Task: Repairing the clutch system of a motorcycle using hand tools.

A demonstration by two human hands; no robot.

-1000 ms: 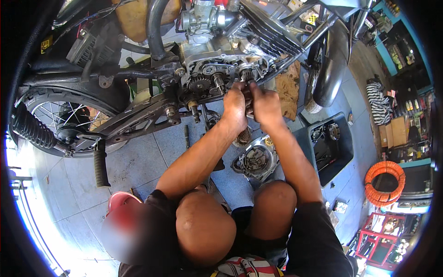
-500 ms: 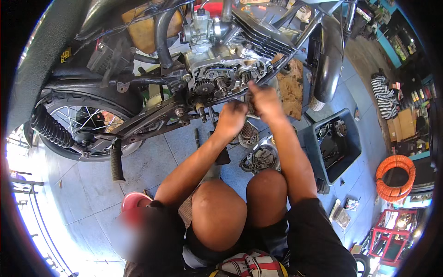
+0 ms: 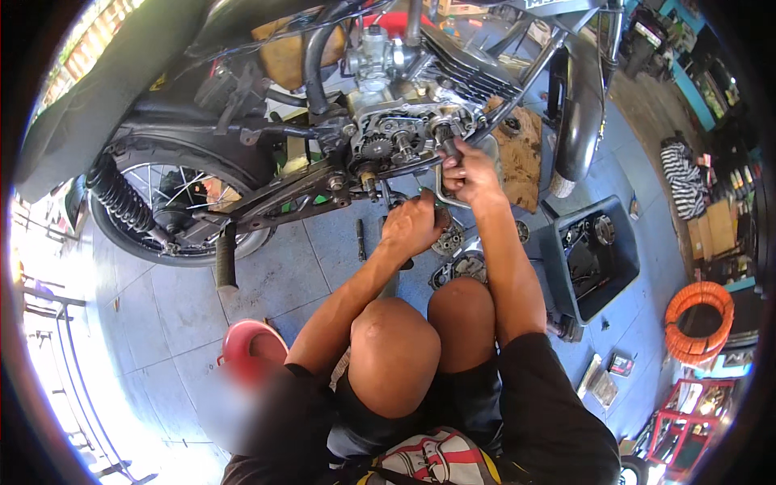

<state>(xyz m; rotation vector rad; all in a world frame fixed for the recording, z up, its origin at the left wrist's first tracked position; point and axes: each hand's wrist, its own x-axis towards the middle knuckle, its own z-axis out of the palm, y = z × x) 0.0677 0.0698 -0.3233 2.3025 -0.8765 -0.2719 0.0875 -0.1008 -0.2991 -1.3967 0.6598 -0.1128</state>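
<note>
An opened motorcycle engine (image 3: 380,121) faces me, its side cover off and its gears and shafts bare. My right hand (image 3: 475,176) is closed at the right-hand splined shaft (image 3: 444,136), thumb and fingers pinched around its outer end. Below the engine and to the left, my left hand (image 3: 411,226) is curled closed; whatever lies inside its fingers is hidden. Just beside that hand, round metal parts (image 3: 449,239) rest on the floor. A removed engine cover (image 3: 462,268) lies in front of my knees, partly covered by one knee.
A grey-blue bin (image 3: 594,299) with metal parts stands at right. Oily cardboard (image 3: 520,158) lies under the front of the motorcycle. A footpeg (image 3: 227,260) juts out at left, near the rear wheel (image 3: 153,198). A red bucket (image 3: 250,343) and an orange coil (image 3: 699,323) are farther out.
My left hand has dropped lower, away from the engine. My right hand's fingers have settled around the shaft end. The whole view has shifted, so the motorcycle appears farther right.
</note>
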